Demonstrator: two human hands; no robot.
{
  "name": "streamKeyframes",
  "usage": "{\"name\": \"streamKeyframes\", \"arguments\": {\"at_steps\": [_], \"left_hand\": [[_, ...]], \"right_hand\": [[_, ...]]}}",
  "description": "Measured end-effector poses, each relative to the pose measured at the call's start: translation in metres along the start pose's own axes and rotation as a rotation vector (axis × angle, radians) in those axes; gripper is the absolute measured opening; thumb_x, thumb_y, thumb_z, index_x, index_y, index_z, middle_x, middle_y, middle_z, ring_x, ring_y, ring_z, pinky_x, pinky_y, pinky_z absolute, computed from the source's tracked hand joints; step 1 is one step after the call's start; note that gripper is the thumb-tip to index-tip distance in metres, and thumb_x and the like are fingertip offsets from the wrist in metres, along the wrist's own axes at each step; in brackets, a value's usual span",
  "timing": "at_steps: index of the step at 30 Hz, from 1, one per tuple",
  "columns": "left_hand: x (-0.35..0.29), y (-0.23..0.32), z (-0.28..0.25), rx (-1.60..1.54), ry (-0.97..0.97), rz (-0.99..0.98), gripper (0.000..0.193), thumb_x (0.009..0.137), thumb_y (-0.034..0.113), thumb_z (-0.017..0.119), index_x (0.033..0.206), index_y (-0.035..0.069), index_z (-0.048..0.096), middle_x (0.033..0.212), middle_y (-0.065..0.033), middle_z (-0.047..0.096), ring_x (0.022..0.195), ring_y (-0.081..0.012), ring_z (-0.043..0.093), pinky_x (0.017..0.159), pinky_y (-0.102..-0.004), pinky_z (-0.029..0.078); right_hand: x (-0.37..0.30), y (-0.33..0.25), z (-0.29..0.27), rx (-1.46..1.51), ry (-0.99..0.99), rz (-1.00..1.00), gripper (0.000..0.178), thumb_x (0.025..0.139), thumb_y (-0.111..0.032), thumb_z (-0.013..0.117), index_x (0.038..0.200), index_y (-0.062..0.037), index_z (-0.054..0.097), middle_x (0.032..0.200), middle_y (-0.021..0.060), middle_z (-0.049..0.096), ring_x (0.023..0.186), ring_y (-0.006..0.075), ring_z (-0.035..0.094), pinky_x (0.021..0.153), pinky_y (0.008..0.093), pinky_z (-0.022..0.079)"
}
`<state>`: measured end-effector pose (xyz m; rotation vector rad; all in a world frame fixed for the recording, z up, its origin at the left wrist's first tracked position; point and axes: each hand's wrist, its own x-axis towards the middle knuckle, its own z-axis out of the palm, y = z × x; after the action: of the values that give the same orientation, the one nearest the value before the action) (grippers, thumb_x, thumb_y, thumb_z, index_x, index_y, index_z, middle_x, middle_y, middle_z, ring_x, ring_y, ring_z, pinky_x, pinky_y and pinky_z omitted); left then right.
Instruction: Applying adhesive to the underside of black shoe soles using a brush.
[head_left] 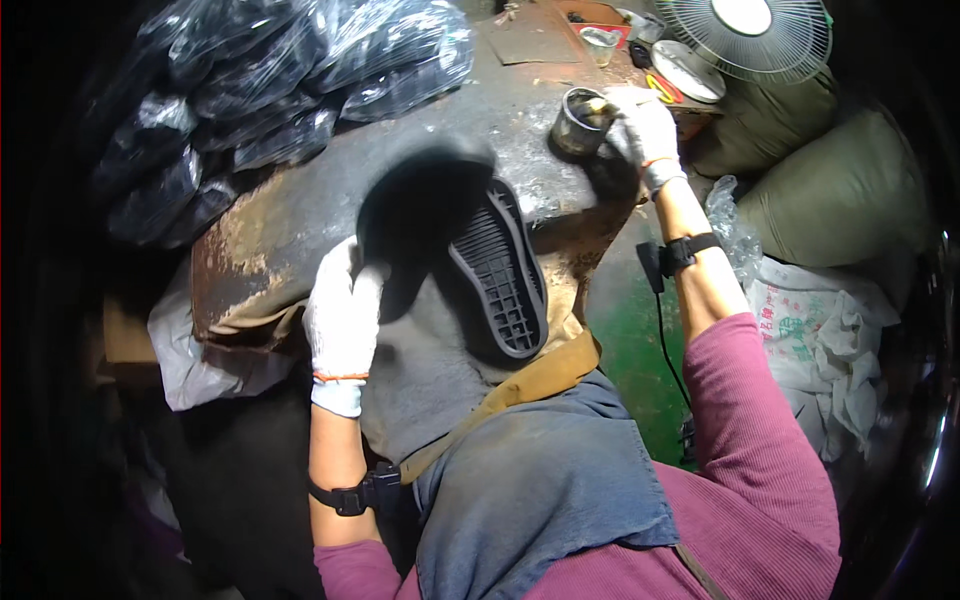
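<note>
My left hand, in a white knit glove, is closed around one end of a dark, shoe-shaped piece that is smeared by motion. A black shoe sole lies just right of it, its ribbed and gridded side facing up, partly covered by the dark piece. Over on the far right, my right hand, also gloved, is at the rim of a small dark pot. Its fingers are closed on something pale at the pot's mouth, too small to make out.
Plastic-wrapped dark bundles are heaped at the far left of the worn workbench. A fan, a clear cup and yellow-handled scissors are at the far right. Stuffed sacks stand beyond my right arm.
</note>
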<state>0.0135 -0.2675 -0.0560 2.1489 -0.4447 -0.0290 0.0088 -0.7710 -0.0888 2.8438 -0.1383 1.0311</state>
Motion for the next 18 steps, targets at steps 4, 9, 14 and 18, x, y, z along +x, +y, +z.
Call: {"name": "streamKeyframes", "arguments": {"at_steps": [4,9,14,18], "left_hand": [[-0.007,0.014,0.011,-0.767,-0.001,-0.292,0.045,0.097,0.013,0.072,0.132,-0.013,0.059,0.114,-0.0096,0.072,0.102,-0.0161,0.068,0.095,-0.0293,0.055],[-0.003,-0.003,0.021,-1.595,-0.374,-0.398,0.054,0.102,0.035,0.061,0.14,-0.004,0.06,0.124,-0.0207,0.074,0.112,-0.0398,0.072,0.102,-0.0554,0.058],[-0.012,0.04,0.036,-2.078,-0.504,-0.275,0.086,0.099,0.068,0.055,0.158,0.007,0.045,0.157,-0.0229,0.051,0.145,-0.0489,0.045,0.113,-0.0811,0.032],[-0.006,0.042,0.044,-2.092,-0.44,-0.336,0.086,0.102,0.064,0.053,0.162,0.004,0.038,0.161,-0.0227,0.046,0.141,-0.0486,0.05,0.11,-0.0767,0.041]], "right_hand": [[-0.015,0.018,-0.003,0.319,-0.167,0.466,0.029,0.099,-0.017,0.062,0.121,-0.0032,0.074,0.115,0.0114,0.077,0.104,0.023,0.072,0.098,0.0339,0.054],[-0.03,0.035,0.021,1.539,0.408,1.004,0.02,0.104,-0.009,0.061,0.117,0.0011,0.072,0.114,0.0118,0.071,0.106,0.0226,0.07,0.096,0.0377,0.059],[-0.026,-0.031,-0.023,1.235,0.263,0.669,0.023,0.104,-0.002,0.063,0.126,0.0022,0.069,0.109,0.0093,0.074,0.098,0.0185,0.071,0.087,0.0311,0.059],[0.005,-0.116,-0.055,1.138,0.169,0.436,0.031,0.098,0.006,0.066,0.128,-0.0009,0.069,0.106,0.0092,0.074,0.101,0.017,0.07,0.09,0.0319,0.059]]}}
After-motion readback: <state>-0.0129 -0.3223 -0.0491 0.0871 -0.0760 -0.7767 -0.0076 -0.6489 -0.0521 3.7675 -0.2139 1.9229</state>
